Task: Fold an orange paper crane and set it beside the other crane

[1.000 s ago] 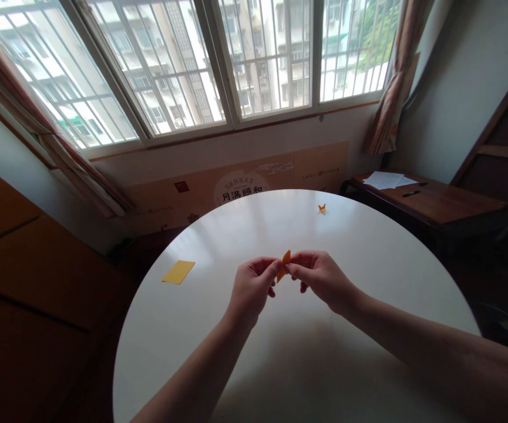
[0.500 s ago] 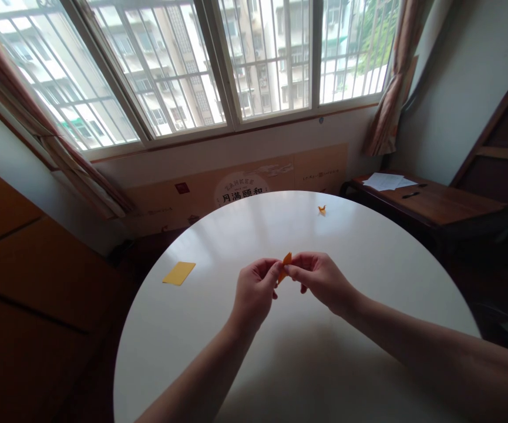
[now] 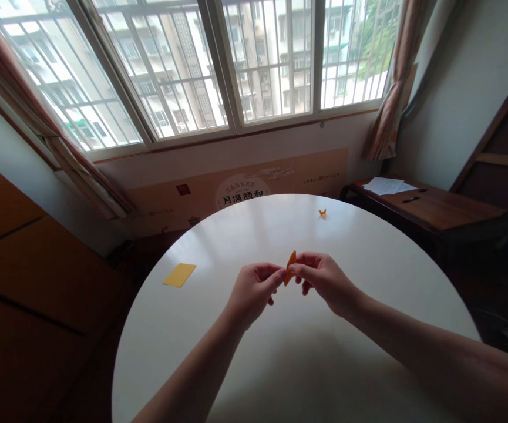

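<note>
A small folded piece of orange paper [image 3: 290, 261] is held upright above the round white table [image 3: 368, 264]. My left hand [image 3: 254, 291] pinches its lower left side with thumb and forefinger. My right hand [image 3: 322, 279] pinches its right side, fingers curled. Most of the paper is hidden between the fingertips. A flat yellow-orange paper sheet [image 3: 179, 274] lies on the table's left part, apart from both hands. A tiny folded orange paper figure [image 3: 323, 213] stands near the table's far edge.
A dark wooden side table [image 3: 438, 211] with white papers [image 3: 388, 185] and a pen [image 3: 411, 200] stands at the right. Barred windows [image 3: 218, 64] and curtains fill the back wall. A wooden cabinet [image 3: 20, 282] is at the left.
The paper piece has tilted more upright between my fingertips and shifted slightly right. Both hands stay pinched on it at nearly the same spot.
</note>
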